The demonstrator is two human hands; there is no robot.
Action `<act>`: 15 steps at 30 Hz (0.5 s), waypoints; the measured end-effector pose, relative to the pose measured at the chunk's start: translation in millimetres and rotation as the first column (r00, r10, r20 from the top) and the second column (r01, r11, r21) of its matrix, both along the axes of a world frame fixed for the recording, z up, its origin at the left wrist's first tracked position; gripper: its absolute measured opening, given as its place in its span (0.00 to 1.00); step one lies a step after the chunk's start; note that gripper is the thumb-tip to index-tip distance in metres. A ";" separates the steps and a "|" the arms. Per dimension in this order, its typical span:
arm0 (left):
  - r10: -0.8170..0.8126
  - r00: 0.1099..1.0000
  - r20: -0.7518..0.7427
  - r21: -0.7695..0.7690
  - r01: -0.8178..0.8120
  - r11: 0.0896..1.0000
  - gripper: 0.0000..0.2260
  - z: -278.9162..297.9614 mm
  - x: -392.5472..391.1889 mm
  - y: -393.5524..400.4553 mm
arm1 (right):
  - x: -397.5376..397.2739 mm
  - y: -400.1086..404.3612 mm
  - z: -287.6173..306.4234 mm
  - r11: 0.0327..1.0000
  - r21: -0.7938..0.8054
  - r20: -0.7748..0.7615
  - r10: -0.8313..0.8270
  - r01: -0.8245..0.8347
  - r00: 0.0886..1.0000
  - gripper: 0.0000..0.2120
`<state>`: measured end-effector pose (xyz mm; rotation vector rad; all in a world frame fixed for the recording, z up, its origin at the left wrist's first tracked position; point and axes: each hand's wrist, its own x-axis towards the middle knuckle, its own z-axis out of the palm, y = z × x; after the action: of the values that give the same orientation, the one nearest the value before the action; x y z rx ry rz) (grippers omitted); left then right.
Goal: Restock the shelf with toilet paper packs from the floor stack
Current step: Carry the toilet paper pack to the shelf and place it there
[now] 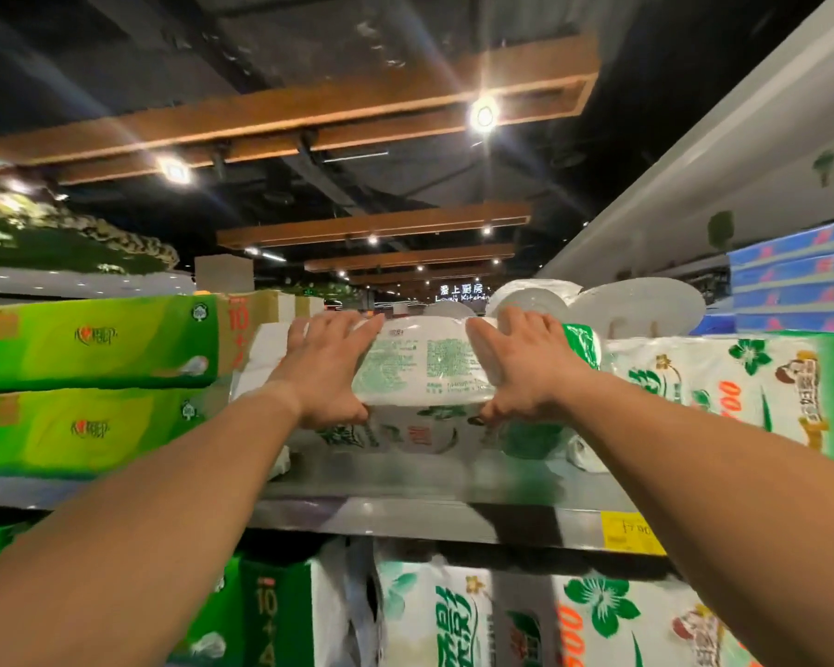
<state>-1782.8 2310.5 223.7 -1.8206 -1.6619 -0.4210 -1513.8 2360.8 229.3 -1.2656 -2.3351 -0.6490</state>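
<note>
A white toilet paper pack (422,365) with green print sits high on the top shelf (405,519), resting on another pack (420,433) of the same kind. My left hand (326,373) grips its left end, thumb underneath. My right hand (518,370) grips its right end the same way. Both arms reach up from the bottom corners of the view. The floor stack is out of view.
Green boxed packs (97,385) fill the shelf to the left. A white pack with green flowers (723,392) stands to the right, white rolls (636,305) behind it. More packs (453,613) sit on the shelf below. A yellow price tag (631,534) hangs on the shelf edge.
</note>
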 end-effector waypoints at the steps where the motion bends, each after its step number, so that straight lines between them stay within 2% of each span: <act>1: 0.001 1.000 0.006 -0.032 -0.001 0.999 0.56 -1.1 -3.4 13.3 | -2.9 9.1 -1.7 1.000 -0.014 0.002 -0.007 0.007 1.000 0.51; 4: -0.016 1.000 0.006 -0.130 0.017 0.991 0.56 -10.2 -14.0 54.3 | -9.1 38.7 -8.1 0.996 -0.082 0.021 -0.031 0.033 0.999 0.49; 8: -0.043 0.993 0.110 -0.185 0.063 0.981 0.57 -0.8 -21.8 102.5 | -12.9 80.2 -2.6 0.983 -0.166 -0.025 -0.086 0.080 0.996 0.46; 11: -0.046 0.990 0.134 -0.180 0.070 0.981 0.47 6.7 -22.1 134.2 | -20.9 107.3 -4.1 0.970 -0.177 -0.015 -0.173 0.168 0.985 0.40; 12: -0.028 0.993 0.114 -0.206 0.051 0.977 0.46 5.2 -20.4 144.5 | -24.7 116.0 -6.8 0.965 -0.171 0.004 -0.201 0.199 0.980 0.42; 15: 0.017 0.998 0.063 -0.248 -0.001 0.969 0.55 -6.2 -19.2 172.0 | -34.8 136.0 -10.5 0.955 -0.135 0.043 -0.261 0.264 0.964 0.51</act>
<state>-1801.9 2482.5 217.5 -1.9963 -1.8347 -0.2803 -1548.6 2496.8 218.8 -1.6604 -2.2855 -0.5929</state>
